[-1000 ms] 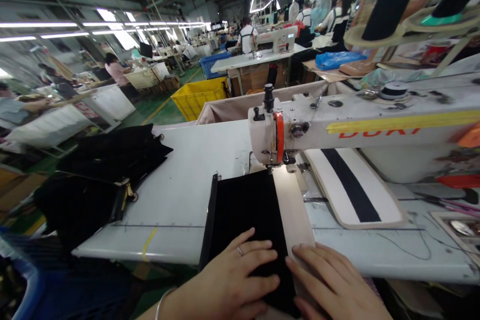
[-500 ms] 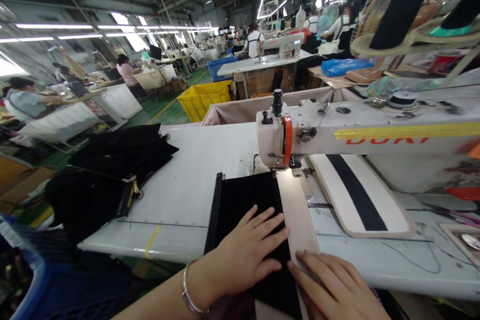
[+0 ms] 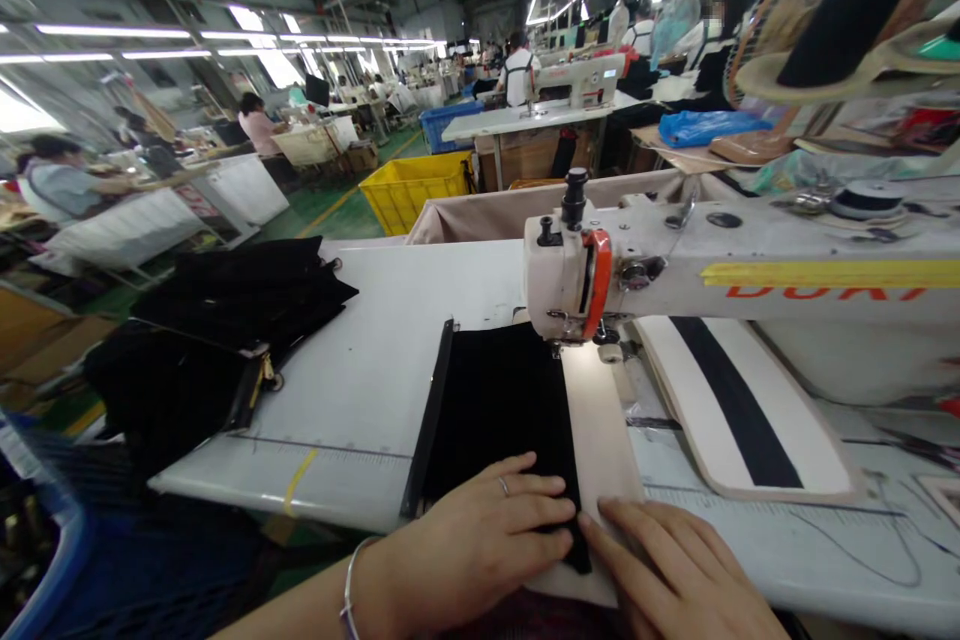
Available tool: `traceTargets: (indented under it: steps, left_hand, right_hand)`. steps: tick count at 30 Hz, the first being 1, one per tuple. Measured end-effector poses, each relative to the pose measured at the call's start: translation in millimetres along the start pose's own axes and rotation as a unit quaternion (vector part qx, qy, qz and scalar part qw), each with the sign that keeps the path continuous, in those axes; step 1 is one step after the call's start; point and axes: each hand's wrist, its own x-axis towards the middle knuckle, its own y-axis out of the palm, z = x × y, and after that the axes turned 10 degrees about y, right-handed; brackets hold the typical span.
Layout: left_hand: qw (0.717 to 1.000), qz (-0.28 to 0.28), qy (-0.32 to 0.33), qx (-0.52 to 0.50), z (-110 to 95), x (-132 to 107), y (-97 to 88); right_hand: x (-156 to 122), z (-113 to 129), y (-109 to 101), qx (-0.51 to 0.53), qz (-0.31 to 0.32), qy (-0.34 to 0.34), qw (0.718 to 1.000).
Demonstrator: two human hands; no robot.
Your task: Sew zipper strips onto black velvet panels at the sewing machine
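1. Flatly, the left hand (image 3: 480, 545) lies palm down with its fingers spread loosely on the near end of the black fabric panel (image 3: 502, 410); it grips nothing, and a ring shows on one finger.
2. Just right of it, the right hand (image 3: 675, 570) rests open and flat on the beige strip (image 3: 600, 430), its fingertips almost meeting those of the left hand at the seam between the two cloths.
3. Both cloths lie side by side on the white table (image 3: 390, 350), running from the near edge to the far end under the head of the sewing machine (image 3: 585, 280).
4. A black zipper edge (image 3: 429, 420) borders the left side of the panel.
5. To the right of the strip sits a white piece with a black stripe (image 3: 742, 410).
6. On the far left of the table is a heap of black fabric (image 3: 217, 330).
7. Beyond the table stands a yellow bin (image 3: 412, 190).
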Motion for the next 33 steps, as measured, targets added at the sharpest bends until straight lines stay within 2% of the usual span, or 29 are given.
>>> traceTargets:
  steps: [3,6,15,25,33]
  left_hand:
    - [0.999,-0.043,0.011,0.003,6,1,2.5]
    - [0.998,-0.055,0.018,-0.002,13,1,2.8]
    - [0.999,-0.043,0.020,0.014,41,8,8.0]
    - [0.996,-0.014,0.009,0.084,72,24,6.6]
    - [0.993,-0.036,-0.003,0.114,98,34,4.3]
  right_hand:
    - [1,-3,1,0.003,0.013,0.000,1.000]
    - [3,-5,3,0.004,0.019,-0.004,1.000]
    - [19,-6,10,0.027,-0.010,0.030,0.999]
    - [31,-19,26,0.009,0.055,0.061,0.997]
    - [55,-30,31,0.020,0.086,0.102,0.991]
